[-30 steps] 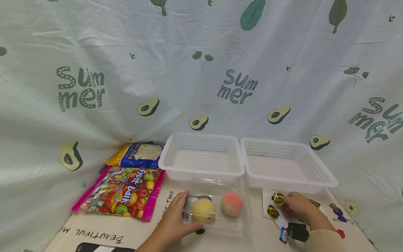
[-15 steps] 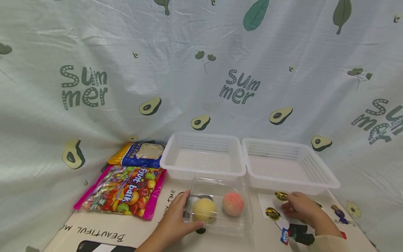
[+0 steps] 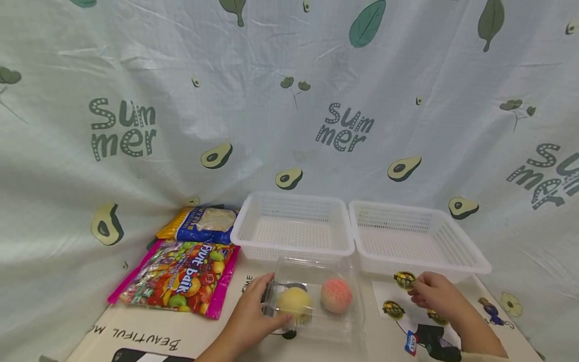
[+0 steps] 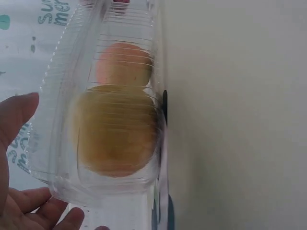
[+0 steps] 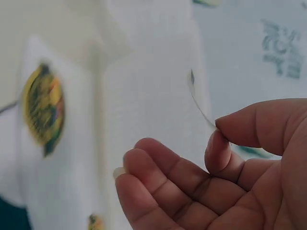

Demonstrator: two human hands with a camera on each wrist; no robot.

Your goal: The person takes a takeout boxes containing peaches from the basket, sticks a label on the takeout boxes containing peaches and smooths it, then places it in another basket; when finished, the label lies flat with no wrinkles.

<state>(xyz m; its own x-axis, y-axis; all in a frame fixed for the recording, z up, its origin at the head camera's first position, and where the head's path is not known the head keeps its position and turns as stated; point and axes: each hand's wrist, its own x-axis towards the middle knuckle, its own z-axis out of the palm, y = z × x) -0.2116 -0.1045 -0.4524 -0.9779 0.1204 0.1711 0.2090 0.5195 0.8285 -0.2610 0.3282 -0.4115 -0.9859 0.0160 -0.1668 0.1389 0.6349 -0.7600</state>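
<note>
My left hand (image 3: 249, 311) grips the left end of a clear plastic clamshell box (image 3: 316, 322), thumb on the near side and fingers on the far side. Through the lid show a yellow round fruit (image 3: 294, 303) and a pink peach (image 3: 336, 295). My right hand (image 3: 436, 296) pinches a round black-and-gold sticker (image 3: 404, 280) between thumb and forefinger. The right wrist view catches this sticker (image 5: 197, 103) nearly edge-on, the other fingers curving loosely below. Under that hand lies a white sticker sheet (image 3: 381, 296) bearing more such stickers (image 3: 393, 310).
Two white plastic baskets, one left (image 3: 291, 251) and one right (image 3: 420, 264), stand behind the box. At left lie a fruit candy bag (image 3: 181, 279) and a blue-and-yellow packet (image 3: 203, 224). Near the right forearm is a black item (image 3: 431, 342) with a small blue packet (image 3: 410, 343).
The right hand has lifted the sticker away from the sheet, which now shows beneath and to the left of it. The left hand stays at the box.
</note>
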